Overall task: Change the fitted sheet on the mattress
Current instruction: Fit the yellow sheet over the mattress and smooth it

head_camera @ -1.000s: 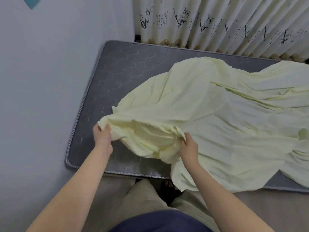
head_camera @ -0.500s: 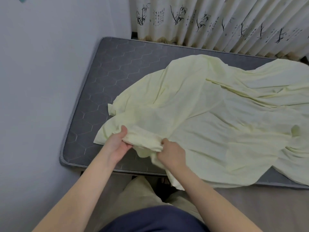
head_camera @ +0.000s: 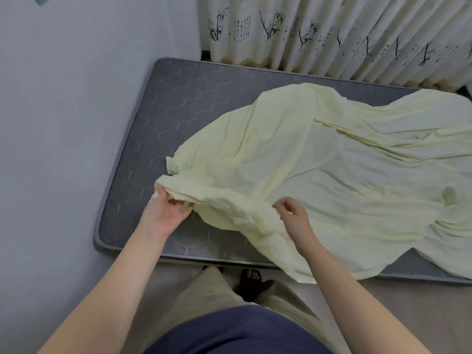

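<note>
A pale yellow fitted sheet (head_camera: 332,175) lies crumpled over the right and middle of a grey mattress (head_camera: 163,111) quilted in hexagons. The mattress's left end is bare. My left hand (head_camera: 166,213) holds the sheet's near-left edge, thumb on top and fingers underneath, lifting it a little off the mattress. To the right, my right hand (head_camera: 291,213) pinches the same bunched edge with curled fingers. Part of the sheet hangs over the mattress's near side between my arms.
A plain wall (head_camera: 63,136) runs close along the mattress's left end. Curtains (head_camera: 332,34) with a bamboo print hang behind the far edge. I stand at the near side, and one sandalled foot (head_camera: 251,278) shows on the floor below the mattress edge.
My hands came together on the sheet's edge, then spread apart again along it. The left hand now holds the edge from below with the palm turned up.
</note>
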The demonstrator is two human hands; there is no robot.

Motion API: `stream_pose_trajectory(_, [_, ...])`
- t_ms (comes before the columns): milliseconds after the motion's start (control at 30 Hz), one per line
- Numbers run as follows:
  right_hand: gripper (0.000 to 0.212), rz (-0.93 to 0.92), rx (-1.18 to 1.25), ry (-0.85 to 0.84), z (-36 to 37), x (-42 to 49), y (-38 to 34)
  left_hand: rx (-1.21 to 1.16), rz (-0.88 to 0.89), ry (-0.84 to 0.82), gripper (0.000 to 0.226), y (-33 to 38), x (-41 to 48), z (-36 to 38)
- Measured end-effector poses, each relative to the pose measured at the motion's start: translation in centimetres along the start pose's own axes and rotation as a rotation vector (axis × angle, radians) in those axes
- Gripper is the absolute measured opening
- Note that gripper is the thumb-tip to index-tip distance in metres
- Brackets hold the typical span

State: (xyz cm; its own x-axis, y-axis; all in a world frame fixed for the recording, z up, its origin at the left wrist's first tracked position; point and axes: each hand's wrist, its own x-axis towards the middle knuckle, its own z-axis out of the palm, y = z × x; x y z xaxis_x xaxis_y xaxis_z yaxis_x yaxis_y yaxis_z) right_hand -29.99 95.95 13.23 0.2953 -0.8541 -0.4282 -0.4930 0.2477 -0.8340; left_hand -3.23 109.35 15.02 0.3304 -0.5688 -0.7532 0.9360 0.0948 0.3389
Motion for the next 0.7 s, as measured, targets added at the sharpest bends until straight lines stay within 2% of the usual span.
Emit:
stream_pose_trajectory(33, [0.025, -0.043, -0.098, -0.088, 0.5, -0.2, -0.3, 0.036, -0.018, -0.034, 0.038, -0.3, -0.1, 0.3])
stream_pose_trajectory(100, [0.081, -0.088, -0.295, -0.335, 1.7, -0.4, -0.4, 0.07, -0.036, -0.107, 0.04, -0.8, -0.4, 1.1])
stream_pose_trajectory(133, [0.102, -0.081, -0.397, -0.434, 2.6, -0.5, -0.5, 0.083, -0.042, -0.143, 0.04, -0.9, -0.6, 1.5])
stream_pose_trajectory(167, [0.112, -0.098, -0.481, -0.473, 3.6, -0.6, -0.6, 0.101, -0.048, -0.177, 0.039, -0.9, -0.7, 1.9])
stream_pose_trajectory(200, [0.109, -0.127, -0.557, -0.452, 4.4, -0.7, -0.8, 0.12, -0.053, -0.204, 0.038, -0.9, -0.9, 2.3])
stream_pose_trajectory(233, [0.091, -0.175, -0.612, -0.406, 5.2, -0.5, -0.7, 0.131, -0.054, -0.227, 0.037, -0.9, -1.0, 2.6])
stream_pose_trajectory(300, [0.02, -0.28, -0.648, -0.214, 6.2, -0.3, -1.6, 0.145, -0.037, -0.248, 0.036, -0.6, -1.2, 3.0])
stream_pose_trajectory(333, [0.015, -0.304, -0.582, -0.133, 6.3, -0.3, -1.9, 0.159, -0.014, -0.232, 0.035, -0.4, -1.1, 3.0])
stream_pose_trajectory(367, [0.028, -0.311, -0.513, -0.079, 6.2, -0.2, -1.8, 0.171, 0.005, -0.199, 0.037, -0.2, -1.0, 2.9])
stream_pose_trajectory(467, [0.013, -0.356, -0.372, 0.027, 5.4, -0.9, -2.0, 0.131, -0.025, -0.083, 0.053, -0.2, -0.1, 1.7])
stream_pose_trajectory(500, [0.016, -0.365, -0.339, 0.052, 5.4, -1.3, -2.2, 0.083, -0.061, -0.048, 0.059, -0.5, 0.1, 1.2])
stream_pose_trajectory(567, [0.02, -0.35, -0.205, 0.046, 5.7, -2.7, -3.2, 0.024, -0.139, -0.022, 0.068, -1.5, 0.0, 0.5])
stream_pose_trajectory(633, [0.009, -0.317, -0.093, -0.036, 6.6, -3.7, -4.1, 0.116, -0.235, -0.078, 0.075, -2.5, -0.5, 0.4])
stream_pose_trajectory(667, [0.012, -0.297, -0.092, -0.116, 7.1, -4.2, -4.6, 0.19, -0.279, -0.095, 0.073, -3.0, -1.0, 0.5])
stream_pose_trajectory(700, [0.027, -0.309, -0.141, -0.191, 7.6, -4.6, -4.9, 0.256, -0.302, -0.096, 0.063, -3.3, -1.5, 0.7])
